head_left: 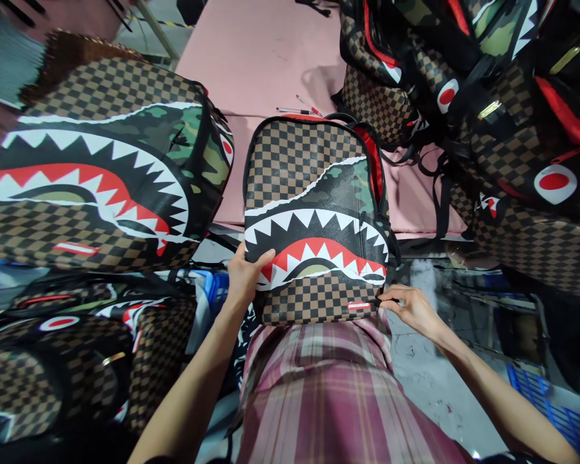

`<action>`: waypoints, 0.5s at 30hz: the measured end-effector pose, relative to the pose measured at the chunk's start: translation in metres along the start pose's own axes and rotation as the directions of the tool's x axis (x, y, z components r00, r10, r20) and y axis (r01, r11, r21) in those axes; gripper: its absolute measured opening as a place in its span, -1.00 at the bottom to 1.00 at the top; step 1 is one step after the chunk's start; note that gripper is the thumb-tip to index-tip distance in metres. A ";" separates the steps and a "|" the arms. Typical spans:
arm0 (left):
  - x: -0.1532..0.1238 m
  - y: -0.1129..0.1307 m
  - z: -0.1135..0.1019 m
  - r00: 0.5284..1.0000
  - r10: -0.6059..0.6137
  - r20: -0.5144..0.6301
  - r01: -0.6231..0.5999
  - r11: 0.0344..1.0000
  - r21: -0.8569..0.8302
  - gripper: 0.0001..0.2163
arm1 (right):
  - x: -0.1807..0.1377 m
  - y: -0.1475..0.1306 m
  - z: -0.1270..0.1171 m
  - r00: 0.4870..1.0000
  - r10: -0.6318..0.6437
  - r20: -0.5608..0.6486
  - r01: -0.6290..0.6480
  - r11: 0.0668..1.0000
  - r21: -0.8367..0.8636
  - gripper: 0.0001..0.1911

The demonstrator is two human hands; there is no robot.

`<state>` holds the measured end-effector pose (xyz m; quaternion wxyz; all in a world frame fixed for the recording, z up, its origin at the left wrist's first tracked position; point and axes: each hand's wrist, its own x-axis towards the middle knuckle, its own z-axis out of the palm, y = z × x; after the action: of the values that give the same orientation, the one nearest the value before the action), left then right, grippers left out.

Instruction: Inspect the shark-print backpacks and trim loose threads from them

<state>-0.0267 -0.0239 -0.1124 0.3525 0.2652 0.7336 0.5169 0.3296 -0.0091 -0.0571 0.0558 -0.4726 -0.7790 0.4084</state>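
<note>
A backpack (309,154) with brown-and-black checks, a camouflage patch and a shark-mouth print leans upright in front of me, its base at my lap. My left hand (246,274) grips its left edge, thumb lying on the printed front. At the lower right corner, beside a small red-and-white label (359,305), my right hand (410,308) pinches a small dark bit at the bag's edge; I cannot tell what it is. Red lining shows along the bag's open right side.
Similar backpacks lie to the left (125,84), lower left (159,354) and in a pile (507,148) at the right. Behind my bag, a pen (294,111) rests on the pink table (265,51). A blue crate (555,406) stands at the lower right.
</note>
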 end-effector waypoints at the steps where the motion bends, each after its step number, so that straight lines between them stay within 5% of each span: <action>1: -0.001 0.001 0.000 1.000 -0.007 -0.002 0.007 1.000 -0.007 -0.52 | 0.000 0.000 0.000 1.000 0.008 0.001 -0.008 1.000 0.006 -0.82; 15: -0.001 0.003 0.001 1.000 -0.024 -0.001 0.024 0.999 -0.043 -0.46 | 0.004 -0.005 0.005 0.997 0.069 0.016 -0.069 0.997 -0.020 -0.83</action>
<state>-0.0250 -0.0233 -0.1091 0.3637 0.2482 0.7258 0.5286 0.3217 -0.0100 -0.0574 0.0307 -0.4964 -0.7664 0.4065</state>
